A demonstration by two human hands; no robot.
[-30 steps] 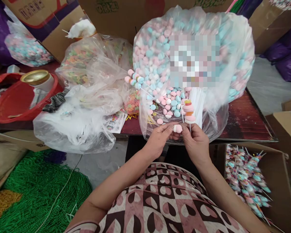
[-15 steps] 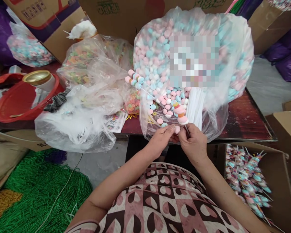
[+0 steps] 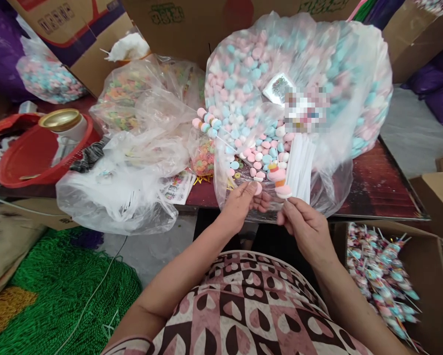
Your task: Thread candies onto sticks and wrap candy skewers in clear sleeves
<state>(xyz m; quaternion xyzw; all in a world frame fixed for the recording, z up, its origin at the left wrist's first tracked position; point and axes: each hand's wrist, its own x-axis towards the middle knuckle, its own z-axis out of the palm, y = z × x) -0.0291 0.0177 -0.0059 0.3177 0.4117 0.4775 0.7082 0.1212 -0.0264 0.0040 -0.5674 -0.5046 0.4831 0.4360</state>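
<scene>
My right hand [image 3: 306, 224] pinches the lower end of a marshmallow skewer [image 3: 278, 176], which carries pink marshmallows with orange gummy pieces between them and stands tilted up. My left hand [image 3: 240, 206], just to its left, has a single pink marshmallow [image 3: 258, 189] between thumb and fingers, apart from the skewer. Loose pink, blue and white marshmallows [image 3: 259, 157] lie beyond both hands at the mouth of a large clear bag [image 3: 369, 64]. White sticks or strips [image 3: 300, 165] lie in a bundle behind my right hand. A finished-looking skewer [image 3: 208, 122] rests at the bag's left side.
Bags of gummy rings [image 3: 120, 93] and a crumpled clear bag [image 3: 110, 197] cover the table's left part, beside a red basket [image 3: 18, 162]. A cardboard box [image 3: 430, 276] with wrapped skewers stands low at right. Green cord [image 3: 73, 296] is heaped on the floor.
My hands have moved apart, the left going left with its marshmallow, the right going slightly right and down along the stick. The whole view has shifted a little.
</scene>
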